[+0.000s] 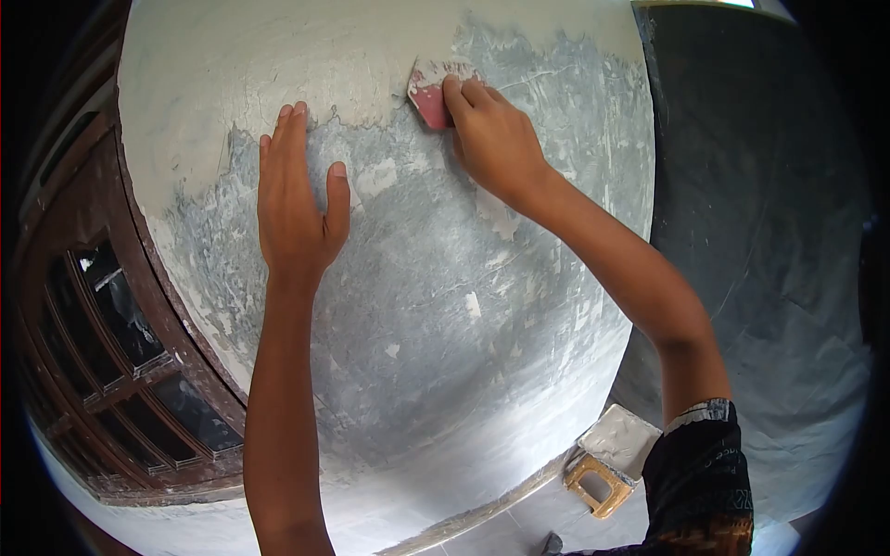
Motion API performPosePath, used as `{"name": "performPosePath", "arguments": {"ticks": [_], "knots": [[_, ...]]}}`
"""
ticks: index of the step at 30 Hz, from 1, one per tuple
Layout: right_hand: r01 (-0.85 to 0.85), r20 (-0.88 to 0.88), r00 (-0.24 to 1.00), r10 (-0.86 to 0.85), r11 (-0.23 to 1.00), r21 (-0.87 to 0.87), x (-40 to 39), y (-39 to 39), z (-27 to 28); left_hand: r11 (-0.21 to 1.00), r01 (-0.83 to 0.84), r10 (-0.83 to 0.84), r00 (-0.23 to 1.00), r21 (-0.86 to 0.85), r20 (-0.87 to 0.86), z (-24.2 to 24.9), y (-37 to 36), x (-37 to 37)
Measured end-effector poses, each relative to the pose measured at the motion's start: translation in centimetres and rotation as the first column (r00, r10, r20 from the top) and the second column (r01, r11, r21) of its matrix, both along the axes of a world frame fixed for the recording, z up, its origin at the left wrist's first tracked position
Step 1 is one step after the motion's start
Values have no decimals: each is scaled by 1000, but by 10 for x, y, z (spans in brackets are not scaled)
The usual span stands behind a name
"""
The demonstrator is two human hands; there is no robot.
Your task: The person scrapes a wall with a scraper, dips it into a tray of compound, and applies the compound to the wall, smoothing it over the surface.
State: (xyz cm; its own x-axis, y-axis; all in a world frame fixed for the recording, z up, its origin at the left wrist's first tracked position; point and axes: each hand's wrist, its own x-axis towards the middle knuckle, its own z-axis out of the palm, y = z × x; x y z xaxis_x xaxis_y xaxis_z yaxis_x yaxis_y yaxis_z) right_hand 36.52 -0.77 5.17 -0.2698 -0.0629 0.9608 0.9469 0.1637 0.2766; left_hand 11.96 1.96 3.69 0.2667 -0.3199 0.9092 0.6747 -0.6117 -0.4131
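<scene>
The right hand pinches the pink scraper against the upper wall, the left hand lying spread beside it; the blade looks light and fairly stiff, best gripped along its putty-free edge.

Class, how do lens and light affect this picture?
Head view: the wide lens bows the wall and brown frame; corners fall to black; the pale upper coat has sheen; the wall's foot looks bright, the dark sheet dim; the glass catches reflections.
</scene>
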Motion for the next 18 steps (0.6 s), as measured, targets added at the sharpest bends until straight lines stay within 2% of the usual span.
{"name": "performPosePath", "arguments": {"ticks": [2, 4, 7, 9, 11, 13, 15, 17, 18], "knots": [[-115, 38, 992, 118, 991, -70, -15, -18, -35, 1000, 7, -7, 1000, -1, 5, 0, -1, 0], [-155, 51, 985, 163, 979, -132, -21, -40, -27, 1000, 3, -3, 1000, -1, -7, 1, -2, 0], [-221, 8, 975, 221, 970, 98, -11, -33, 21, 1000, -6, 6, 1000, -1, 1, 0, 0, 1], [-96, -22, 995, 99, 991, 97, 1, -19, 53, 1000, -12, 12, 1000, 0, 0, 0, 1, 1], [-44, 14, 999, 42, 992, 120, 9, -4, 56, 1000, -18, 18, 1000, 6, -4, 1, 0, 1], [12, 45, 999, -18, 989, 145, 9, 8, 37, 1000, -30, 30, 999, -9, 11, 0, -2, 1], [-8, 32, 999, 6, 999, 40, -4, 1, -9, 1000, -18, 18, 1000, -7, 6, 0, -2, 1], [-112, 116, 986, 120, 991, -71, -15, -16, -40, 1000, -6, 6, 1000, -3, 8, 0, -2, 1], [-183, 115, 975, 190, 981, -68, -19, -25, -41, 1000, -12, 12, 1000, -3, 2, 0, -2, 0]]}}
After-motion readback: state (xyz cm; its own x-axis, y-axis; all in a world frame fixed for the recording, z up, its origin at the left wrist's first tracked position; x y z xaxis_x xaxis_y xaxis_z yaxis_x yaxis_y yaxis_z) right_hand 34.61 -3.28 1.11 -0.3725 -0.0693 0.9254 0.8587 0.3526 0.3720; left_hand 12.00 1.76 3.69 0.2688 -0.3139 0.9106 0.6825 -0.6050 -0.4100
